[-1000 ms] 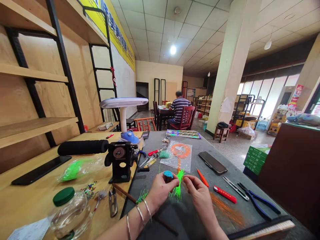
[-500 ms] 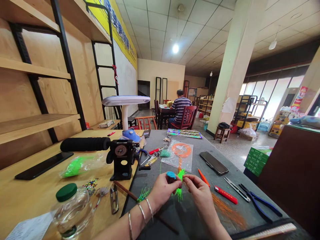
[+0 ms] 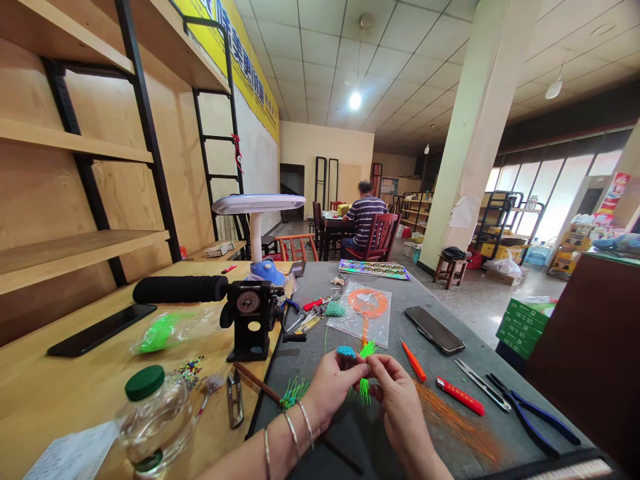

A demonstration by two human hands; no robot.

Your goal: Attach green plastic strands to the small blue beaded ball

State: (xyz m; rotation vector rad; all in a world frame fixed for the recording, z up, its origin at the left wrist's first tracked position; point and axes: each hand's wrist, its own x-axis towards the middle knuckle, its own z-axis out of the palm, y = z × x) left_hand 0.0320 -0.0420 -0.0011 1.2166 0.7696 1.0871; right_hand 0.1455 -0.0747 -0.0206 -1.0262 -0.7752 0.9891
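Note:
My left hand is closed on a small piece with a knobbly blue top. Bright green strands fan out above and below my fingertips. My right hand pinches at the same green strands, its fingertips meeting those of my left hand; the exact pinch point is hidden. Just beyond, a clear plastic bag carries an orange ring-shaped coil. Beside my left wrist lies a stick with a tuft of blue-green strands on it.
A black crank device, a bottle with a green cap and thread snips stand or lie left. To the right are a phone, an orange pen-like tool, a red cutter, tweezers, pliers and loose orange strands.
My right hand has come in closer, so its fingertips now touch by my left fingertips at the green strands. The whole view has shifted slightly.

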